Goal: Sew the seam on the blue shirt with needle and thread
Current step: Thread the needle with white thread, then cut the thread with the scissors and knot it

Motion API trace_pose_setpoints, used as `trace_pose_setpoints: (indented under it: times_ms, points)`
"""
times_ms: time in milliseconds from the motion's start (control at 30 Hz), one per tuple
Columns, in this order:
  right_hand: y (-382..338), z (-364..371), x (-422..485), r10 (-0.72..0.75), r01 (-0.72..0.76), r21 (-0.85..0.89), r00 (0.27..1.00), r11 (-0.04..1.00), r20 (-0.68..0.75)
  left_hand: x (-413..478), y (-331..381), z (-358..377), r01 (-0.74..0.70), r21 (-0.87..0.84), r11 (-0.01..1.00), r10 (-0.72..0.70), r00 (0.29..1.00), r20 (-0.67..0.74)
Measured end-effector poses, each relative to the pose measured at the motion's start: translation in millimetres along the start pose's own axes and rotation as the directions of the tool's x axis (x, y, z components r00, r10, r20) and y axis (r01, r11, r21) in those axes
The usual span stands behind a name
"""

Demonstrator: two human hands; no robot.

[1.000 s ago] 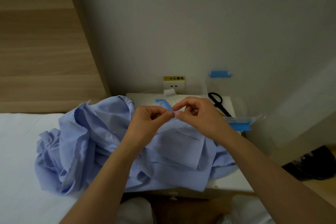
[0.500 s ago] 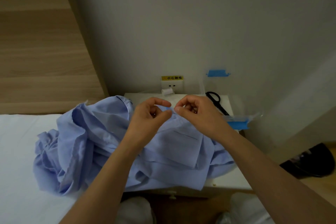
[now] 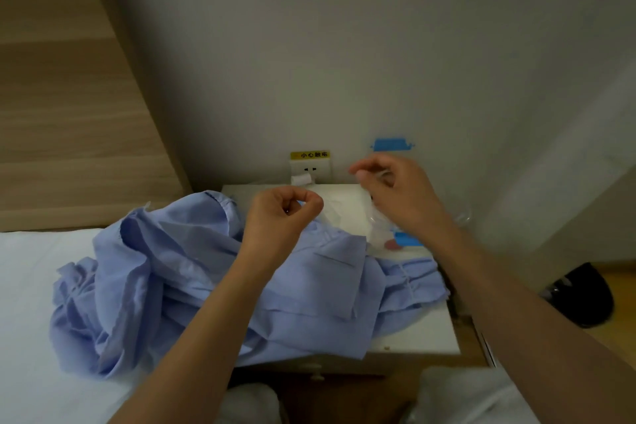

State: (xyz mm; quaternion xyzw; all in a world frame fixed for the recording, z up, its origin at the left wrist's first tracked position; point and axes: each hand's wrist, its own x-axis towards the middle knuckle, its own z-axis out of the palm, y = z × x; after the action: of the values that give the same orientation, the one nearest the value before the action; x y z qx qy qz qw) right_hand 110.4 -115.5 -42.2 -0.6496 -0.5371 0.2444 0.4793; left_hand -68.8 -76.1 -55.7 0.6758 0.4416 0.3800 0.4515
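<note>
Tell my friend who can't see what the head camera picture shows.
Two bare hands hover over a crumpled blue shirt, the left hand and the higher, blurred right hand each with fingertips pinched; any needle or thread is too fine to see. The shirt spills from a white bed onto a white nightstand.

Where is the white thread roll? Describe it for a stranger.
Find the white bedside cabinet against the wall. At its back edge, directly under the wall socket with the yellow label, lies the small white roll. It is the only cylinder there.
</note>
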Motion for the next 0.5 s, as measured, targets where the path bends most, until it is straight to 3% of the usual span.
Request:
trace_pose_setpoints:
  times_ms: [67,133,233,333,500]
  points:
    - [4.1,-20.8,12.0,0.079,-0.082,-0.081,0.996,0.993,-0.033,7.6,4.4,4.9,0.022,0.013,1.0,-0.022,1.0,0.004]
    - [10.9,-38.8,23.6,0.216,-0.193,-0.262,0.974,0.946,0.061,17.4,10.3,11.0,0.036,0.043,0.998,-0.037,0.998,0.042]
    - [25.6,-48.0,42.0,0.491,-0.306,-0.522,0.831,0.796,0.262,34.4,20.5,22.9,0.057,0.052,0.997,-0.061,0.995,0.081]
    - [39.4,-40.6,56.9,0.649,-0.321,-0.661,0.683,0.678,0.334,50.7,25.6,34.9,0.062,0.079,0.995,-0.07,0.992,0.106]
    - [52.9,-24.6,72.4,0.726,-0.246,-0.794,0.609,0.556,0.319,71.5,24.6,42.8,0.084,0.108,0.991,-0.096,0.989,0.115]
